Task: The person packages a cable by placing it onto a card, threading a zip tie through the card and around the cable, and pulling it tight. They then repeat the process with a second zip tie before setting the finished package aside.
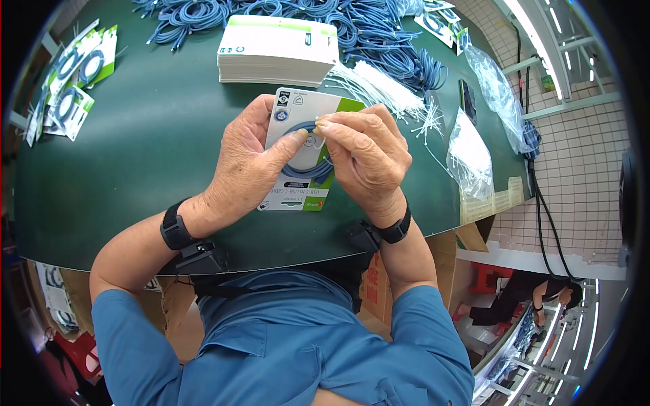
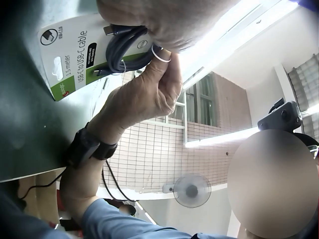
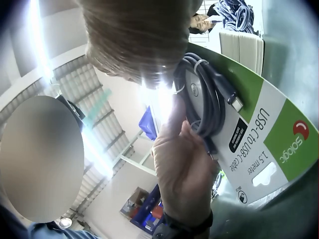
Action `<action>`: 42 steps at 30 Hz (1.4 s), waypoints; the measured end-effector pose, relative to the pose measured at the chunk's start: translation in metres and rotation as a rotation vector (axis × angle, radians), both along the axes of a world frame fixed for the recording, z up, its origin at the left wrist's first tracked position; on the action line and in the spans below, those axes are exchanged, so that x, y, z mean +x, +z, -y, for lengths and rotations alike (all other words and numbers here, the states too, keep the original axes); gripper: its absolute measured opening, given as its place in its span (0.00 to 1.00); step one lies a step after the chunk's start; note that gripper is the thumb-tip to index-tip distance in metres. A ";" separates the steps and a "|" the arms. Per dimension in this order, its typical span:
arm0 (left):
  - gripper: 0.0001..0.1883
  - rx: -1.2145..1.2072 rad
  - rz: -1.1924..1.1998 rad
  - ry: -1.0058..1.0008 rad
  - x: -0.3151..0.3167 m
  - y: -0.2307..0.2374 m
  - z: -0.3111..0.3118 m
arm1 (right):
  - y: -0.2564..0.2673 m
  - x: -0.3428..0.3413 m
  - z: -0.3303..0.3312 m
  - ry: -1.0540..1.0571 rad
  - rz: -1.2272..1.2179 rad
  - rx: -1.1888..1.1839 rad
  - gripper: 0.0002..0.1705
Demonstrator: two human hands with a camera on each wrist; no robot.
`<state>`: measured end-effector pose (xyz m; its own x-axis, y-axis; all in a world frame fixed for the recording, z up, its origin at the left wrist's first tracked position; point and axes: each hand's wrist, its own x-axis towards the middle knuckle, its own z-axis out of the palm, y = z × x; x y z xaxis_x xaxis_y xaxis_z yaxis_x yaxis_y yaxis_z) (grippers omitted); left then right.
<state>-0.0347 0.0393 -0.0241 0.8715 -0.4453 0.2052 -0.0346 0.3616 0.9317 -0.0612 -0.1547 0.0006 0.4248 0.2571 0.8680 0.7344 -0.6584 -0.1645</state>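
Observation:
In the head view my left hand [image 1: 245,166] grips a white and green cable card [image 1: 293,108] along its left side, thumb lying over the front. A coiled blue-grey USB-C cable [image 3: 212,107] lies against the card's face, with a connector showing in the right wrist view. Over the coil, my right hand [image 1: 371,155] pinches a thin white cable tie [image 2: 160,56], which loops out near the fingertips. Both thumbs and fingertips meet close together at the coil. Another white tie [image 2: 124,66] wraps the coil lower down in the left wrist view.
Beyond the hands, a stack of cards [image 1: 277,51] stands on the green table [image 1: 156,149]. Behind it are many coiled cables [image 1: 379,40], with loose white ties [image 1: 386,88] beside them. Finished-looking cable cards [image 1: 71,84] lie far left. A bag of ties [image 1: 469,159] and a phone [image 1: 467,101] sit right.

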 end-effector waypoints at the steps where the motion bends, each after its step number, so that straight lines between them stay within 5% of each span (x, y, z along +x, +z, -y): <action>1: 0.14 0.007 0.017 -0.002 -0.001 0.001 0.000 | 0.000 0.000 0.000 0.000 0.000 0.000 0.16; 17: 0.13 0.003 0.088 0.052 -0.007 0.005 0.000 | 0.002 -0.006 0.002 -0.004 0.062 -0.137 0.14; 33: 0.14 -0.032 0.051 0.049 -0.002 0.009 0.001 | 0.000 -0.002 0.006 0.095 -0.092 0.049 0.15; 37: 0.14 -0.049 0.051 0.007 -0.004 0.014 -0.001 | 0.000 -0.004 0.017 0.020 -0.154 0.465 0.12; 40: 0.14 0.002 0.091 -0.026 -0.006 0.011 -0.003 | -0.001 0.002 0.032 0.112 -0.834 0.971 0.11; 42: 0.14 0.031 0.111 -0.060 -0.007 0.011 -0.003 | -0.004 0.002 0.034 0.258 -0.990 1.016 0.11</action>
